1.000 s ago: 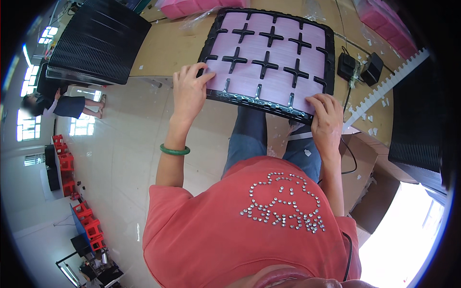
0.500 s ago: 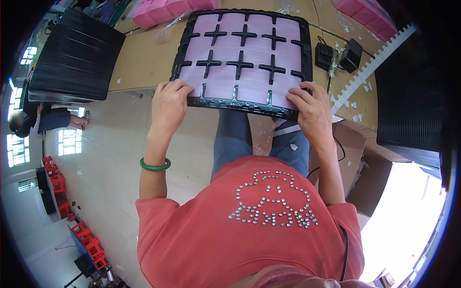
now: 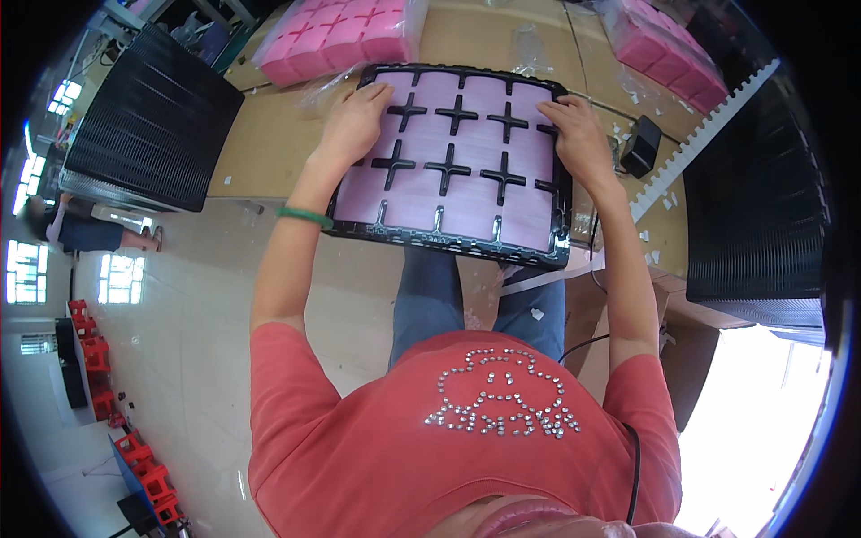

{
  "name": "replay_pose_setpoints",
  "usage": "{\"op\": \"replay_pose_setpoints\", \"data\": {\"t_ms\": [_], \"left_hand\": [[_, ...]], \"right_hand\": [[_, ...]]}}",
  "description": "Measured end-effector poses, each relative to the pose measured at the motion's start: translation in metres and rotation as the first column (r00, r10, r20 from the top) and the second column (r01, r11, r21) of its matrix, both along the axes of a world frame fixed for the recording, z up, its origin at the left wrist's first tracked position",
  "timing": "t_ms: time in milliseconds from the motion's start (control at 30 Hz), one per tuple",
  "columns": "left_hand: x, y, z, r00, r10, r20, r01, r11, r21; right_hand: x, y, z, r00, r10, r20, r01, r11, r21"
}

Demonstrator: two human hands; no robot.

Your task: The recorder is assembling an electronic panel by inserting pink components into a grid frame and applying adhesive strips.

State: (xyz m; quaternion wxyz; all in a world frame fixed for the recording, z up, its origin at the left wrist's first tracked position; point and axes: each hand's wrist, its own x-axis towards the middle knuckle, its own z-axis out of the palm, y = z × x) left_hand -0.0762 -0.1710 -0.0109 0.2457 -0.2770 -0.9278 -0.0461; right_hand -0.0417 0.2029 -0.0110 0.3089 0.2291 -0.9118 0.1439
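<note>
Wooden table (image 3: 269, 148), both hands (image 3: 359, 121) flat on black tray (image 3: 448, 238)

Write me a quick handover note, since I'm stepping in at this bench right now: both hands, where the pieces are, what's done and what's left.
Left hand: flat on the black tray, far-left area, gripping nothing.
Right hand: flat on the tray's far-right area, also pressing down.
Tray: at the near table edge, its near rim overhanging the lap, its grid cells filled with pink foam.
Bagged pink foam stacks lie beyond the tray; another stack far right.
Done: every visible cell holds pink foam.
Left: probably pressing the foam level; I cannot tell which cells are fully seated.
</note>
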Motion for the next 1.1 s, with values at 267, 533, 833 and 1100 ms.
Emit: {"op": "replay_pose_setpoints", "data": {"t_ms": [267,533,833,1100], "left_hand": [[-0.036,-0.002,-0.001,0.959,0.241,0.149,-0.163,0.899,-0.407],[0.005,-0.022,-0.007,0.951,0.309,-0.014,-0.309,0.951,-0.026],[0.092,-0.05,-0.036,0.837,-0.041,0.546,-0.42,0.594,0.687],[0.123,-0.043,-0.03,0.833,-0.33,0.445,-0.379,0.245,0.892]], "right_hand": [[-0.026,0.002,0.009,0.961,-0.215,0.173,0.147,0.929,0.34],[0.037,0.025,0.015,0.971,-0.207,-0.119,0.214,0.975,0.053],[0.153,-0.005,-0.024,0.88,-0.083,0.468,0.34,0.797,-0.499],[0.202,0.001,0.007,0.915,0.017,0.403,0.288,0.673,-0.681]]}}
